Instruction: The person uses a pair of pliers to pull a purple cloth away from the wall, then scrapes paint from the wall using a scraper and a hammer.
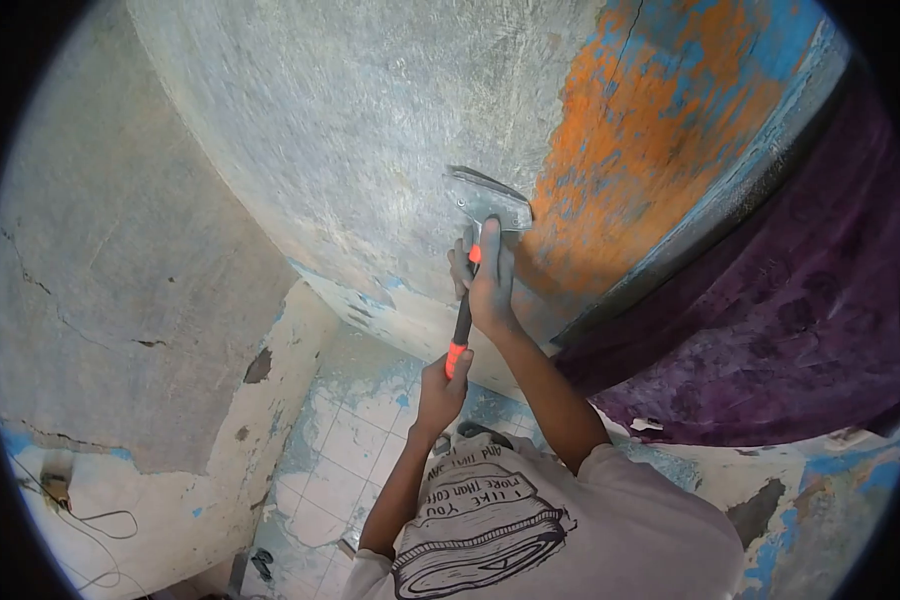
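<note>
Both of my hands are closed around a long-handled wall scraper (464, 318) with a black shaft, red-orange grips and a wide metal head. My right hand (492, 280) holds it high up, just below the head, with the thumb stretched along the tool. Lower down, my left hand (440, 395) wraps the red grip at the handle's end. The metal scraper head (490, 198) lies over the wall, its right end at the border between bared grey plaster (370, 120) and remaining orange paint (620, 180) flecked with blue.
A purple cloth (770, 310) hangs at the right beside the wall's edge. The left wall (120, 260) has cracks and chipped patches. Paint flakes litter the tiled floor (340, 440). Loose wires hang from an electrical box (56, 488) at lower left, and dark footwear (261, 564) lies below.
</note>
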Tool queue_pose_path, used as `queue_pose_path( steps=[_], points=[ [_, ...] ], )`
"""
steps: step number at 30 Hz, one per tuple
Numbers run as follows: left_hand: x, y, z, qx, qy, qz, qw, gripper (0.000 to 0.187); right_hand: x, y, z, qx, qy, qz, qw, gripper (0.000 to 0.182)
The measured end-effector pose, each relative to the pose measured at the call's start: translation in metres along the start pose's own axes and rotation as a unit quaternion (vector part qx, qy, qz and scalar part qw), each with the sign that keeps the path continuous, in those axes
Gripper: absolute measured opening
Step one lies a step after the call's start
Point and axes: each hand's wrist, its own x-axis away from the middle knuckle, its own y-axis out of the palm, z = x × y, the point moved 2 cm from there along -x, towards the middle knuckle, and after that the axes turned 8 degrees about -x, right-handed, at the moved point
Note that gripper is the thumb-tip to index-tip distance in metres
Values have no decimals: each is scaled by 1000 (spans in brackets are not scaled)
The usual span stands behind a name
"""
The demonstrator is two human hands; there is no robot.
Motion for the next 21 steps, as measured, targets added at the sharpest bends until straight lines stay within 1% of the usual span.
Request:
queue_pose_path(
  steps=[2,4,5,8,9,11,12,14,15,18,19,20,21],
  points=[
    [-3,-3,-3,-22,18,7,1000,46,1,1,8,3,-15,2,1000,55],
    [1,0,-28,-45,2,25,999,45,12,-6,27,-11,33,50,998,55],
    [5,3,-44,-42,-20,18,999,45,15,-20,48,8,36,40,999,56],
    [15,5,-30,-53,-32,19,998,44,20,-20,40,5,45,38,998,56],
    [12,0,-26,-93,-1,40,995,43,18,-17,35,8,46,41,998,56],
    [8,-14,-5,-100,15,32,994,42,10,-4,22,-59,17,30,998,56],
    [5,-22,7,-99,25,28,994,41,6,1,16,-58,18,31,998,56],
    [0,-30,5,-105,27,26,994,41,4,12,9,-67,-17,43,997,56],
    [-2,-32,0,-107,34,22,993,41,3,12,16,-68,9,76,995,55],
    [1,-26,-13,-112,39,27,993,43,11,-2,39,-39,22,66,997,56],
    [4,-21,-17,-108,34,29,993,43,14,-3,39,-14,31,89,995,56],
    [6,-17,-22,-104,25,34,994,43,12,-5,37,-15,31,84,996,56],
    [7,-15,-19,-105,24,29,994,43,10,-3,28,-35,13,61,997,56]
  ],
)
